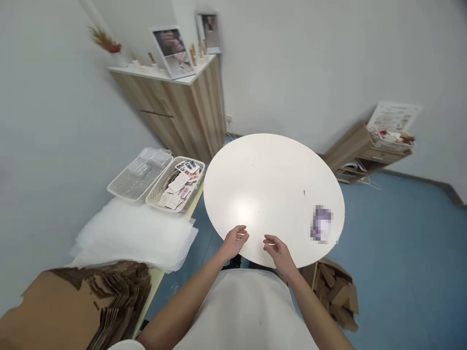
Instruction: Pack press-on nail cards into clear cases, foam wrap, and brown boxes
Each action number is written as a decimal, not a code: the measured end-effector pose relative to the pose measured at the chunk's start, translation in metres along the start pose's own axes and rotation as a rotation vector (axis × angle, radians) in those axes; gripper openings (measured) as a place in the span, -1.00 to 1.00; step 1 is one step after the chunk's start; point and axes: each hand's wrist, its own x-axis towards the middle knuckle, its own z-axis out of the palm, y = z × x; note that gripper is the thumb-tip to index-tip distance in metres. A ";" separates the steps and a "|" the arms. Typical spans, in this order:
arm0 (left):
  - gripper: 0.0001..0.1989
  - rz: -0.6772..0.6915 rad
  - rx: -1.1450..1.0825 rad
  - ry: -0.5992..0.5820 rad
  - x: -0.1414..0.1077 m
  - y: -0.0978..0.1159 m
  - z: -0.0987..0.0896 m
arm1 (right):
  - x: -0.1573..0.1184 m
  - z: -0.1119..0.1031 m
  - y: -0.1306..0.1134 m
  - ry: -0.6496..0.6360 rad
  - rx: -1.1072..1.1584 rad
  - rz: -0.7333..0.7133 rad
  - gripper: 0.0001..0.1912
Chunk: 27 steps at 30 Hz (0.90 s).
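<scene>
Both of my hands are over the near edge of a round white table (pixel 270 170). My left hand (pixel 235 240) has its fingers loosely curved and apart, with nothing in it. To its right, my right hand (pixel 278 250) also holds nothing, its fingers bent and parted, facing the left one. A blurred purple and white item (pixel 321 224) lies on the table's right side, beyond my right hand. A tiny reddish thing (pixel 304 193) rests above it.
On the left stand a basket of cards (pixel 175 187), a clear-lidded basket (pixel 140 177), white foam sheets (pixel 134 236) and stacked cardboard (pixel 62 311). A box of cardboard pieces (pixel 337 294) is below right. Wooden cabinets (pixel 175 107) stand behind.
</scene>
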 end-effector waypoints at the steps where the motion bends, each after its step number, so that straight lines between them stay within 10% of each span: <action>1: -0.56 -0.008 -0.016 0.028 -0.002 -0.002 -0.005 | 0.002 0.001 -0.004 -0.028 -0.005 0.003 -0.55; 15: -0.56 -0.121 -0.196 0.408 -0.043 -0.025 -0.031 | 0.060 0.022 -0.031 -0.436 0.042 0.282 -0.63; 27: -0.57 -0.042 -0.162 0.620 -0.102 -0.051 -0.114 | 0.076 0.129 -0.066 -0.606 -0.104 0.133 -0.64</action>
